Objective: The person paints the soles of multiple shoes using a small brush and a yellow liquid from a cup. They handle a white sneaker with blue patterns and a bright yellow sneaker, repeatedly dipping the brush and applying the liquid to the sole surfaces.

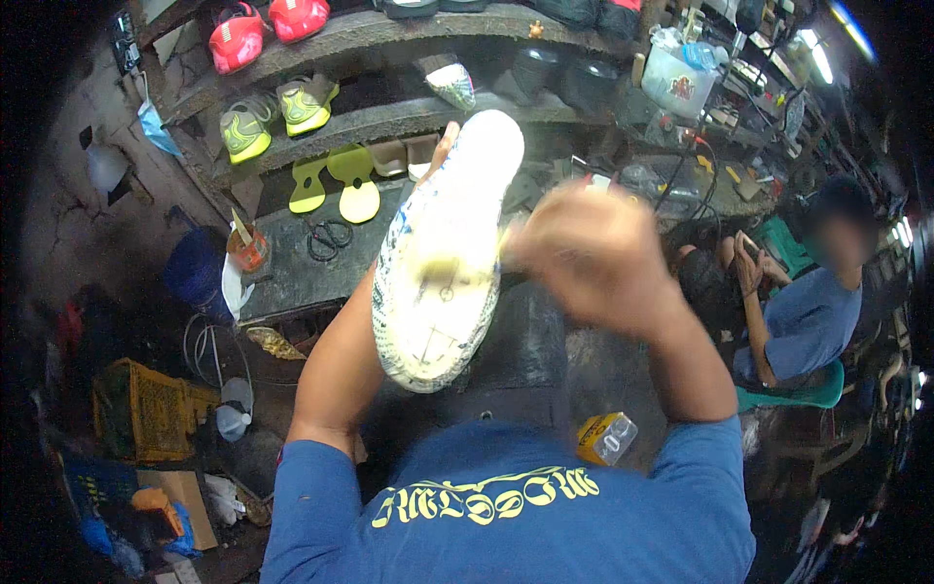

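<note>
A shoe (452, 214) with a white sole and patterned blue-and-black sides stands upright, its bottom facing me. Yellowish patches stain the sole's middle and lower part. My left hand (445, 148) grips it from behind; only some fingers show past its left edge, and the rest is hidden. Close to the sole's right edge is my right hand (589, 248), smeared by motion but curled closed. A small pale tip shows at its fingers beside the sole; what it belongs to is too blurred to name.
A dark bench (292, 277) carries yellow insoles (358, 198), a black cord coil (329, 238) and an orange can (247, 249). Yellow-grey shoes (307, 104) and red shoes (236, 41) line the shelves. A seated person (812, 321) holds a phone at right. A yellow box (605, 438) lies below.
</note>
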Available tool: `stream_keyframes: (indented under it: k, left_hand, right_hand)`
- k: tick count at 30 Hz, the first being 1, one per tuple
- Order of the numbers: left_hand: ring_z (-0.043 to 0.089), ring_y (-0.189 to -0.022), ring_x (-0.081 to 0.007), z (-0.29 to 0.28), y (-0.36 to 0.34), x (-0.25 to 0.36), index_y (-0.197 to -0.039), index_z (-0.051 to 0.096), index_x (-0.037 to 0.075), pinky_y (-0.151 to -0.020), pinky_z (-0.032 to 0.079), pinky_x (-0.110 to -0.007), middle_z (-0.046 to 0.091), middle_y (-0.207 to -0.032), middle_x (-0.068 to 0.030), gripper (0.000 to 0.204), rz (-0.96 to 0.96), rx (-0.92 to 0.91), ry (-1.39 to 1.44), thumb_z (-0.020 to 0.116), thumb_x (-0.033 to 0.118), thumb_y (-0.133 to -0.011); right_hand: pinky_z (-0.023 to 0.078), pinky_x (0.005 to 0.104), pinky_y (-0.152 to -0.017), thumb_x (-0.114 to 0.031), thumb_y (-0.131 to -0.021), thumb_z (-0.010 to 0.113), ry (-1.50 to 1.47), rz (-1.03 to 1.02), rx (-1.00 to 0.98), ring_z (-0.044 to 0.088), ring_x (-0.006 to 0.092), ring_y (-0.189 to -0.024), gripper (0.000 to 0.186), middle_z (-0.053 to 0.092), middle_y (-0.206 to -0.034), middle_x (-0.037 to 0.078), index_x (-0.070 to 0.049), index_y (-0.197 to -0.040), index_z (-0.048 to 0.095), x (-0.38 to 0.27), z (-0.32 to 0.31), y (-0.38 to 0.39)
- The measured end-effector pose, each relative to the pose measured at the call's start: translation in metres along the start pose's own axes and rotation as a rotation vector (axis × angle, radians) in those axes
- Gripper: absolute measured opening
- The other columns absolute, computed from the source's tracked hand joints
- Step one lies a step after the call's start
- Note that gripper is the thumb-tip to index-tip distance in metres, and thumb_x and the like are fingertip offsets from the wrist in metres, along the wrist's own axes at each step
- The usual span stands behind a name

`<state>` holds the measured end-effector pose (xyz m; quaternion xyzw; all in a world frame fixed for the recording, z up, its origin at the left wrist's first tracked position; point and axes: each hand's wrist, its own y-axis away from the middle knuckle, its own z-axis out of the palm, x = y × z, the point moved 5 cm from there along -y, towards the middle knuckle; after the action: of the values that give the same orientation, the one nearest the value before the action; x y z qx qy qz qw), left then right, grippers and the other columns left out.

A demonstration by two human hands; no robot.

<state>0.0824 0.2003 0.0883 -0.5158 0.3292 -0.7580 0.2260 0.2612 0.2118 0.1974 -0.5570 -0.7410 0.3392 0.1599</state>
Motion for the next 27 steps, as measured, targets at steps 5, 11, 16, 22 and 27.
stream_keyframes:
  k: [5, 11, 16, 22, 27]
  left_hand:
    - [0.068, -0.103, -0.0198, -0.044, 0.016, -0.014, -0.136, 0.053, 0.001, -0.091, 0.058, -0.034, 0.066, -0.121, -0.0150, 0.047, -0.086, 0.354, -0.694, 0.057, 0.035, -0.104]
    - [0.062, -0.109, -0.0212, -0.050, 0.038, -0.008, -0.142, 0.048, -0.001, -0.101, 0.049, -0.040, 0.061, -0.128, -0.0153, 0.056, -0.107, 0.326, -0.852, 0.055, 0.038, -0.103]
    - [0.062, -0.100, -0.0224, -0.051, 0.058, -0.017, -0.141, 0.049, -0.001, -0.091, 0.049, -0.039, 0.062, -0.123, -0.0159, 0.063, -0.270, 0.452, -0.191, 0.054, 0.047, -0.100]
    - [0.061, -0.090, -0.0239, -0.067, 0.095, -0.015, -0.139, 0.050, -0.001, -0.078, 0.050, -0.038, 0.063, -0.116, -0.0167, 0.072, -0.334, 0.468, 0.304, 0.053, 0.057, -0.098]
    - [0.060, -0.081, -0.0251, -0.088, 0.141, 0.012, -0.138, 0.051, -0.002, -0.067, 0.051, -0.037, 0.063, -0.110, -0.0173, 0.080, -0.349, 0.372, 0.582, 0.052, 0.066, -0.095]
  right_hand:
    - [0.053, 0.0354, -0.070, -0.001, -0.076, 0.078, 0.012, 0.303, 0.174, 0.069, 0.0216, -0.078, 0.015, 0.071, -0.086, 0.005, -0.011, -0.087, 0.077, 0.047, -0.006, -0.002]
    - [0.045, 0.0348, -0.068, -0.004, -0.072, 0.079, -0.028, -0.088, -0.227, 0.065, 0.0204, -0.078, 0.021, 0.069, -0.087, -0.001, -0.018, -0.087, 0.075, -0.010, 0.012, 0.018]
    - [0.054, 0.0357, -0.069, -0.008, -0.082, 0.078, 0.209, 0.226, -0.003, 0.069, 0.0214, -0.080, 0.008, 0.071, -0.090, 0.006, -0.010, -0.088, 0.074, 0.041, 0.001, 0.019]
    - [0.055, 0.0374, -0.074, -0.019, -0.086, 0.078, 0.087, 0.321, -0.027, 0.070, 0.0266, -0.083, 0.011, 0.069, -0.089, 0.008, -0.011, -0.094, 0.077, 0.075, 0.040, 0.025]
    - [0.057, 0.0444, -0.074, -0.021, -0.089, 0.069, 0.555, 0.376, -0.165, 0.072, 0.0301, -0.086, 0.013, 0.072, -0.092, 0.009, -0.013, -0.096, 0.077, 0.143, 0.076, 0.043]
